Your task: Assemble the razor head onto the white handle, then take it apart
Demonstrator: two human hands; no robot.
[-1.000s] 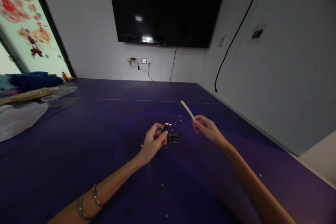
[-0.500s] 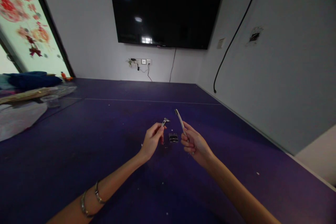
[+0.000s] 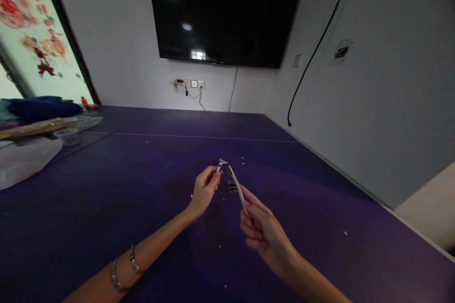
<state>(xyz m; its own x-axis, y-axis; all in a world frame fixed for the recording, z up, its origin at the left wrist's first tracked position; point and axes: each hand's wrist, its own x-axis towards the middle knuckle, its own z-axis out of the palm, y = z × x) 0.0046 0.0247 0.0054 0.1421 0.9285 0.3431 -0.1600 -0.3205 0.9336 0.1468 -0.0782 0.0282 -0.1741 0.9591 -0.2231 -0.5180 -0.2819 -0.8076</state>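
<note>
My left hand (image 3: 204,191) is closed around the handle of a small silvery razor (image 3: 221,164), its T-shaped head pointing up and away. In my right hand (image 3: 262,227) is a pale toothbrush (image 3: 237,188), gripped by the handle. Its dark-bristled head leans towards the razor, close beside it; whether they touch I cannot tell. On the purple surface (image 3: 142,227) behind the brush lies a small black, flat object (image 3: 232,187) with shiny strips, partly covered by the brush handle.
White specks are scattered over the purple surface. Folded blue cloth (image 3: 42,108) and plastic bags (image 3: 28,161) lie at the far left. A television (image 3: 227,14) hangs on the far wall above sockets (image 3: 194,84). A black cable (image 3: 313,57) dangles along the right wall.
My right hand has come nearer to me, and the toothbrush head has moved left and down, closer to the razor. My left hand has shifted slightly left, still holding the razor.
</note>
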